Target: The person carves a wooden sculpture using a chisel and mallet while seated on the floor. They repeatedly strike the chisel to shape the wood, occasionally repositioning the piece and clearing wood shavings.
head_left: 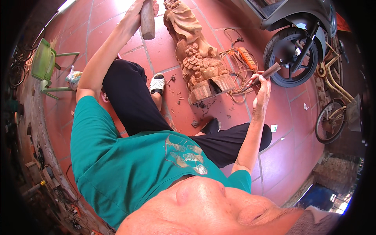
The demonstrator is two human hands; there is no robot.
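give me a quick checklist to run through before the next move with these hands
1. Left hand gripping the brown cylindrical wooden mallet: ok.
2. Right hand holding the slim brown-handled chisel-like tool: ok.
3. Tool tip touching the reddish-brown carved wooden figure: cannot tell, too fine to make out.
4. Figure steadied by a hand: not ok, both hands hold tools.
5. Orange power strip and its cords well away from the figure: not ok, cords lie right beside it.
6. Red tiled floor swept by the base: not ok, dark debris lies there.
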